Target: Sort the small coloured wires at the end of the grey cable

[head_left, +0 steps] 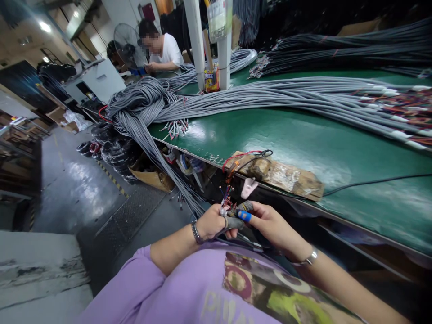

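A purple shirt (189, 279) is nearest, its front printed. Just beyond it, the left hand (211, 221), with a dark bracelet at the wrist, has its fingers clamped on the wires (228, 196), whose thin coloured ends fan upward in front of the body, off the near edge of the desk. Grey covers sit on some of its fingers. The right hand (272, 221), a silver band on its wrist and blue wrapping on its thumb, meets the left at the wires; thumb and forefinger are close together, but whether they pinch a wire I cannot tell.

Just past the hands is a pink clip (249, 188), near the edge. Behind it a worn board (281, 177) lies along the edge of the green desk (354, 153), with a red lead (236, 156) looped at its left end.

Farther back, grey cables (256, 96) run across the desk, bunched into a coil (138, 99) at left, some hanging over the edge. Black cables (337, 56) lie behind. Beyond the post (195, 45), a co-worker (170, 51) in white sits near a fan (126, 42).
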The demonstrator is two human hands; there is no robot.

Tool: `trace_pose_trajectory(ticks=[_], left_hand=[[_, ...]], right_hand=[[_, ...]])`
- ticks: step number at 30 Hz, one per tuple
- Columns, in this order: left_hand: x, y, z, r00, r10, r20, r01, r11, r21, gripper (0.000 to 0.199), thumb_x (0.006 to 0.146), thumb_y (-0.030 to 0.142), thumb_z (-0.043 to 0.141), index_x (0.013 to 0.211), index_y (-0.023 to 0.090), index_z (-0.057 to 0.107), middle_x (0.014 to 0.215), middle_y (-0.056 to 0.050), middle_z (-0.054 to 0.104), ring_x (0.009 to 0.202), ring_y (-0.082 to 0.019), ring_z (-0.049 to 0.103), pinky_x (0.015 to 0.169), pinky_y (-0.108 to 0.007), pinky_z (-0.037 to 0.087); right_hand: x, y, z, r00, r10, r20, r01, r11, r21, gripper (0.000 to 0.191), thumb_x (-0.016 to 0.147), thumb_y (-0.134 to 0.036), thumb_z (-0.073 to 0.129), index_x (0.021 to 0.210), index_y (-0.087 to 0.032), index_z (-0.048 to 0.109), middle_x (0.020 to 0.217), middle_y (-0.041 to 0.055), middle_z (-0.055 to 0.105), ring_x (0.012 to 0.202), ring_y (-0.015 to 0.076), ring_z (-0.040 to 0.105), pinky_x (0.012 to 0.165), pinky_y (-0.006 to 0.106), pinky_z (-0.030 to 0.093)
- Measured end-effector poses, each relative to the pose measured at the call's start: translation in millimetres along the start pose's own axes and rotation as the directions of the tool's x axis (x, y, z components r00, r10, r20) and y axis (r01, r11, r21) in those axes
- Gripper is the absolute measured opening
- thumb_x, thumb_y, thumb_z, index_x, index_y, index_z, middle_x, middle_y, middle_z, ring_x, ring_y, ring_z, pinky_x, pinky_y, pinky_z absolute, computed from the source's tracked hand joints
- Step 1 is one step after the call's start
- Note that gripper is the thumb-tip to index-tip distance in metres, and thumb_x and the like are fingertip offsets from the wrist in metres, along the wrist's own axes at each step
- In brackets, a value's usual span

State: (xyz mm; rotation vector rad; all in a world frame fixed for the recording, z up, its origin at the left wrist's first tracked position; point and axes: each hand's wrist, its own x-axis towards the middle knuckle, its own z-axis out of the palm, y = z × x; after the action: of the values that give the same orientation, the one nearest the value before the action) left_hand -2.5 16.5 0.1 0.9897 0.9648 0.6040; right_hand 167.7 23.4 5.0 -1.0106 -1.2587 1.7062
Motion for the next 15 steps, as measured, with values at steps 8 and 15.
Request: trace_pose_trajectory(ticks=[8, 15], left_hand=[[-2.2, -0.1, 9.8, 0.962, 0.164, -0.217, -0.182, 0.981, -0.065, 0.045, 0.061, 0.052, 0.077, 0.062, 0.012, 0.058, 0.05, -0.001, 0.058, 0.042, -0.009, 0.051, 0.044, -0.021, 0.042], [-1.1, 2.3, 8.2, 0.953, 0.154, -0.262, -0.177, 0.982, -0.068, 0.046, 0.061, 0.054, 0.076, 0.059, 0.013, 0.056, 0.048, 0.0, 0.056, 0.039, -0.008, 0.048, 0.041, -0.02, 0.038]], right_hand=[[-2.7, -2.7, 8.3, 0.993, -0.058, -0.099, 0.065, 0.996, 0.066, 0.027, 0.067, -0.048, 0.078, 0.067, -0.023, 0.068, 0.059, 0.0006, 0.062, 0.053, 0.0134, 0.048, 0.054, 0.027, 0.045], [1.0, 12.3, -2.5, 0.998, 0.041, -0.057, -0.03, 0.981, 0.19, 0.025, 0.069, -0.041, 0.079, 0.072, -0.019, 0.07, 0.066, 0.001, 0.063, 0.057, 0.0112, 0.049, 0.055, 0.024, 0.044]])
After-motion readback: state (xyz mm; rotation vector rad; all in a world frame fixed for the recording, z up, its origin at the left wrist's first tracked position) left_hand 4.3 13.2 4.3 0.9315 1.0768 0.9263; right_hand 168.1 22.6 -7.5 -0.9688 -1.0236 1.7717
